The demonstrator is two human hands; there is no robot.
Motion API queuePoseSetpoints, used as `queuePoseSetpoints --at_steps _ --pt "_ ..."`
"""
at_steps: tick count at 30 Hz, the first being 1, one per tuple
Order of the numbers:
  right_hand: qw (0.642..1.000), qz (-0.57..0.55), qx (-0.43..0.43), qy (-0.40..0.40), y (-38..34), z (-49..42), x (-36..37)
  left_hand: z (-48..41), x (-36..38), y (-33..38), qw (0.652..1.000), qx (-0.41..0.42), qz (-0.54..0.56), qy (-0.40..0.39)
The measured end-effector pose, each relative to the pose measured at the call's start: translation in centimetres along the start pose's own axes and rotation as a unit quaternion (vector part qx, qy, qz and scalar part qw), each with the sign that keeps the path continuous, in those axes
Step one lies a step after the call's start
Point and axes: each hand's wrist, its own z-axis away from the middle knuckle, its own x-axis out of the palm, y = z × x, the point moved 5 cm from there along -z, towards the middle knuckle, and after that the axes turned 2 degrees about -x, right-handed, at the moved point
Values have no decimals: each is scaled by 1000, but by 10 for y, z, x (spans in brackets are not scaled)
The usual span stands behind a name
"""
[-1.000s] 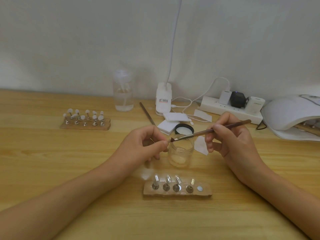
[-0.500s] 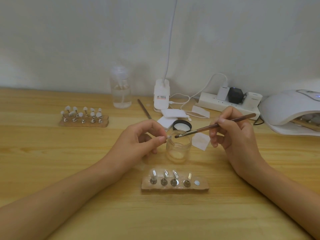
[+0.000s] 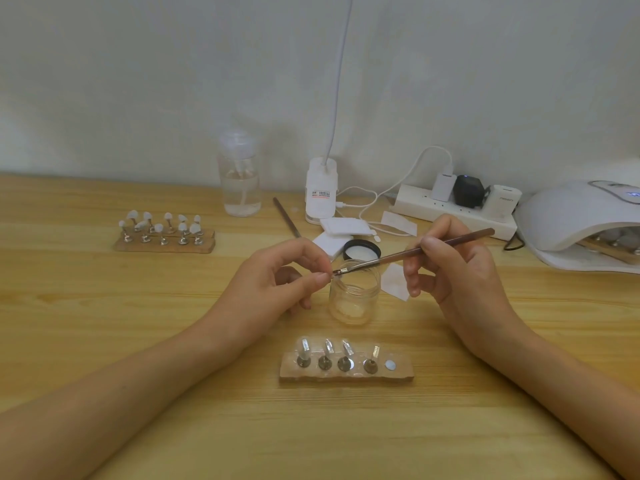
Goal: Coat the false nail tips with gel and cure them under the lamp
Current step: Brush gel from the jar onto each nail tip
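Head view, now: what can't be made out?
The item pinched by the left hand at the brush tip: too small, covered by fingertips.
Inside the curing lamp: hood hides most; right frame edge cuts it off.
Gel level in the jar: clear glass, blurred.
Label on the white lamp base: too small to read.

**Brush (image 3: 415, 252) meets the left hand (image 3: 277, 282) over the jar (image 3: 354, 299)**

The left hand pinches a piece (image 3: 330, 274) too small to make out, just above the open jar's rim. The right hand (image 3: 457, 268) holds the brush, bristles touching that piece. At six o'clock from the jar, a holder (image 3: 346, 375) carries four clear nail tips (image 3: 304, 346). The lamp (image 3: 581, 220) sits at three o'clock on the counter (image 3: 104, 341).
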Motion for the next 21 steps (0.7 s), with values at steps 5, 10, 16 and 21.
queuePoseSetpoints --at_steps 5,10,16,21 --pt "999 5 3 35 2 0 -7 0 0 0 1000 -3 0 0" --pt "1000 3 -4 9 1 0 -1 0 0 0 1000 -5 1 -1" --pt "999 -11 -9 36 0 0 -6 1 1 1 1000 -10 3 0" --pt "1000 6 -10 24 0 1 -3 1 1 0 1000 -20 -5 5"
